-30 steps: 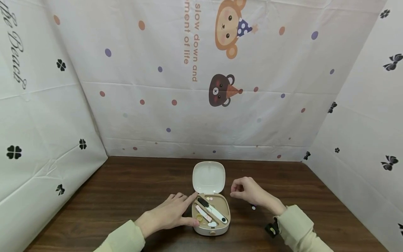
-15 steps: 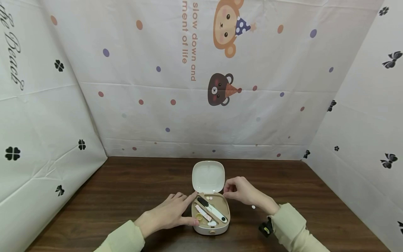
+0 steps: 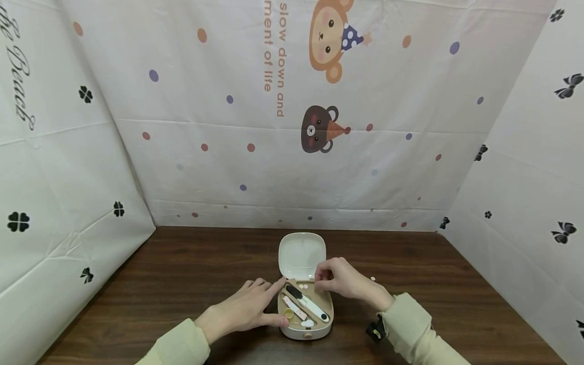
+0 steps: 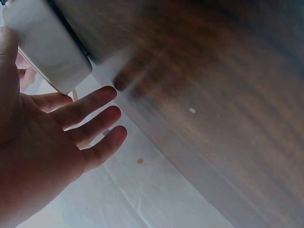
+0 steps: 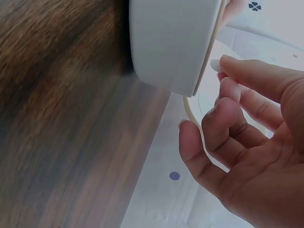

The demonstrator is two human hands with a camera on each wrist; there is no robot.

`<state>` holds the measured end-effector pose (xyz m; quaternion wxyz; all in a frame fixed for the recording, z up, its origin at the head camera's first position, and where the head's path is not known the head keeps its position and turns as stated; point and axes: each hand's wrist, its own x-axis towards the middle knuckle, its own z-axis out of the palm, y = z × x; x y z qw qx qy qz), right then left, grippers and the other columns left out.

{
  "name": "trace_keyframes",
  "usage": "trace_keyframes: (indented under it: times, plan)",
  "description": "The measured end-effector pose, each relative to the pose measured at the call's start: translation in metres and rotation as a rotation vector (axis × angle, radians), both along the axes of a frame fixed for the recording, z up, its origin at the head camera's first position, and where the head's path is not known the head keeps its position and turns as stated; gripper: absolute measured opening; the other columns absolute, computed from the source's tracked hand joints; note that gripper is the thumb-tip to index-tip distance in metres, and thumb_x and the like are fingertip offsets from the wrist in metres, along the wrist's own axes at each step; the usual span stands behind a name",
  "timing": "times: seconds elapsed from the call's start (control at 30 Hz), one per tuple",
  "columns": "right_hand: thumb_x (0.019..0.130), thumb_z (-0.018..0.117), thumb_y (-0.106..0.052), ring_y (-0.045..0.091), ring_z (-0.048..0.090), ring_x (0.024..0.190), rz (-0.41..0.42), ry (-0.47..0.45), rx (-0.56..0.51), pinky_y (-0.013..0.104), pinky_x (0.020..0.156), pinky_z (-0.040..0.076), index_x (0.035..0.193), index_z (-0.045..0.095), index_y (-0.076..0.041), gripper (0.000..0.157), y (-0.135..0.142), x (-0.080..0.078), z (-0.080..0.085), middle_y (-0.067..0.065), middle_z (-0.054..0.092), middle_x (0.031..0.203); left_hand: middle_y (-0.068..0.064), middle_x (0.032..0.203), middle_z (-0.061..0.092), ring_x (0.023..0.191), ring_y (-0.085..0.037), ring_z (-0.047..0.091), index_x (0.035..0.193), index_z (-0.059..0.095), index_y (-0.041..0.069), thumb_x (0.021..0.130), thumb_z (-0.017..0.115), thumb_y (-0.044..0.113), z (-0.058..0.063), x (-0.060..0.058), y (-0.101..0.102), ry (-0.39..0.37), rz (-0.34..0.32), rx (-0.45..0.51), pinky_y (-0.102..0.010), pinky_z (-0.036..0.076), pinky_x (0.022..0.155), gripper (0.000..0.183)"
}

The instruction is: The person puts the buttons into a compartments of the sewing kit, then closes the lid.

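A white box (image 3: 304, 334) with a tan inside stands on the table, its white lid (image 3: 302, 255) raised at the back. Inside lie a black-and-white tool (image 3: 312, 308), a pink-patterned strip (image 3: 294, 308), a gold ring like a thimble (image 3: 289, 314) and small white discs (image 3: 303, 287). My left hand (image 3: 246, 308) is spread along the box's left side, thumb at the front rim and index finger at the back corner. Above the right back of the compartment, my right hand (image 3: 349, 280) pinches a small white button-like disc (image 5: 215, 65) between thumb and fingertip.
Another small white disc (image 3: 373, 278) lies on the dark wooden table (image 3: 205, 263), behind the right forearm. A black device (image 3: 376, 328) sits at the right wrist. Printed white sheets (image 3: 219, 172) enclose the table at the back and sides.
My right hand has moved left from beside the box to over its right back part, uncovering a white disc on the table. The left hand has stayed in place.
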<state>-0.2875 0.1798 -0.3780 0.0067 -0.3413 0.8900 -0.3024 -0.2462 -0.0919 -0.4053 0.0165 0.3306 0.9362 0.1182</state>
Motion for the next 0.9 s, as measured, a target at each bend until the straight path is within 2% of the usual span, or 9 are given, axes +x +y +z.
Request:
trace_keyframes:
  times: [0.57,0.9]
  plan:
    - [0.084,0.074,-0.012,-0.003,0.045,0.057,0.007,-0.020,0.036,0.015,0.051,0.040,0.073,0.066,-0.013,0.014,-0.013,-0.003,-0.006,-0.008,0.054,0.063,-0.003,0.139,0.055,0.128,-0.025,0.047,0.154,0.026,0.018,0.080,0.041,0.081,0.000,-0.001,0.000,-0.044,0.011,-0.003,-0.050,0.036,0.107,0.098]
    - [0.084,0.073,-0.011,-0.001,0.043,0.055,-0.024,0.046,0.079,0.016,0.048,0.038,0.073,0.065,-0.013,0.014,-0.016,-0.001,-0.008,-0.008,0.052,0.061,-0.004,0.138,0.056,0.127,-0.025,0.048,0.154,0.026,0.018,0.079,0.041,0.081,0.000,-0.001,0.000,-0.031,0.012,-0.008,-0.050,0.037,0.106,0.099]
